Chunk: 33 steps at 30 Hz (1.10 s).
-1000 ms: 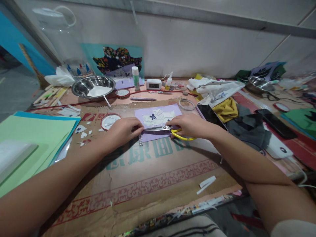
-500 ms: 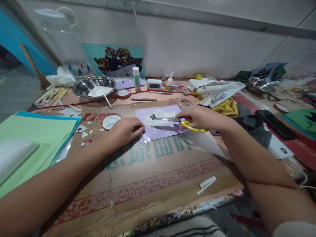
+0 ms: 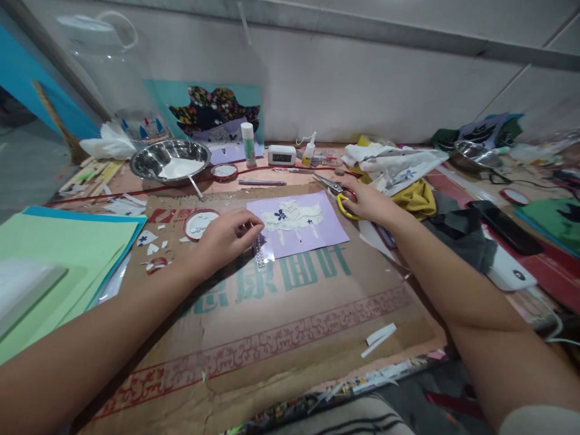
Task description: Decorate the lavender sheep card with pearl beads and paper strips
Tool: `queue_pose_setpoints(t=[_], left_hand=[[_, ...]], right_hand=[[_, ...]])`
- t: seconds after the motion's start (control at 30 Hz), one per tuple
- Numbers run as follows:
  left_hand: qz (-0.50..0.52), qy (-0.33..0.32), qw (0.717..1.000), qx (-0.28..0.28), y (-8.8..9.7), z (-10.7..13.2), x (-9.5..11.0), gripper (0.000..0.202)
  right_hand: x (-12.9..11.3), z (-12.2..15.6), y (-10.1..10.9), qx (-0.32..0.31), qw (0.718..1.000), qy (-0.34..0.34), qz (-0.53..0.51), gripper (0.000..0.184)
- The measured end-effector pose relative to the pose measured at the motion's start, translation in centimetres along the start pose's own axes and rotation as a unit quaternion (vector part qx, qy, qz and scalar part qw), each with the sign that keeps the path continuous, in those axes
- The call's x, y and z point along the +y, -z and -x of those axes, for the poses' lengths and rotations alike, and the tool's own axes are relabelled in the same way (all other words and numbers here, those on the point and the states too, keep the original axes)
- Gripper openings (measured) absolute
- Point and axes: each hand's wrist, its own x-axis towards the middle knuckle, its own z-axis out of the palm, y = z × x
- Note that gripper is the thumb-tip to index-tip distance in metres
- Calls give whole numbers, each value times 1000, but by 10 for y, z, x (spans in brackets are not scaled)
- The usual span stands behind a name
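A lilac card [image 3: 317, 232] with a white sheep shape [image 3: 293, 216] lies on brown cardboard [image 3: 290, 314]. My left hand [image 3: 224, 238] rests at the card's left edge, fingers curled and pinching a short strip of pearl beads [image 3: 259, 257]. Off the card's upper right corner, my right hand [image 3: 369, 202] is closed on yellow-handled scissors [image 3: 339, 194], their blades pointing up and left.
Green and blue paper sheets [image 3: 58, 254] lie at left. A steel bowl [image 3: 170, 160], a red-rimmed lid with beads [image 3: 199, 222], a glue stick [image 3: 248, 144], a small clock [image 3: 281, 155] and a glue bottle [image 3: 310, 149] stand behind. Cloth pieces [image 3: 408, 175] and a phone [image 3: 505, 226] lie at right.
My right hand has carried the scissors from over the card's lower edge up and to the right, off the card. My left hand has stayed by the bead strip.
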Motion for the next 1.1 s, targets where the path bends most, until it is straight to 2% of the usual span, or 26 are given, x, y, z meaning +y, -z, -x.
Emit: queue_pose_setpoints(t=[0.07,0.17,0.23,0.33,0.4,0.47,0.6,0.77,0.9,1.1], left_hand=[[-2,-12,1000,0,-1,1,1,23],[1,-22,1000,0,-2,2,6,23],[-1,-31,1000,0,-2,3,9,24],[-12,-49,999,-7,-4,4,13,26],[-22,-66,998,-8,-5,5,15,26],[-31,-83,996,-5,-7,5,17,27],[-41,-96,995,-4,-9,6,20,28],[-48,-98,994,-6,-10,7,23,29],[-55,-98,994,-3,-11,7,23,30],[-91,-105,989,-42,-15,4,13,30]], right_hand=[[-3,-1,1,6,999,-20,41,51],[-25,2,8,65,996,-13,58,30],[-53,8,13,103,994,20,-19,20],[-103,23,9,55,975,85,-198,16],[-131,32,0,17,954,127,-269,12],[-147,37,-12,26,936,147,-318,11],[-154,37,-28,60,921,125,-363,9],[-153,36,-32,59,912,106,-392,7],[-153,36,-35,45,915,88,-390,8],[-151,36,-39,30,929,111,-351,9]])
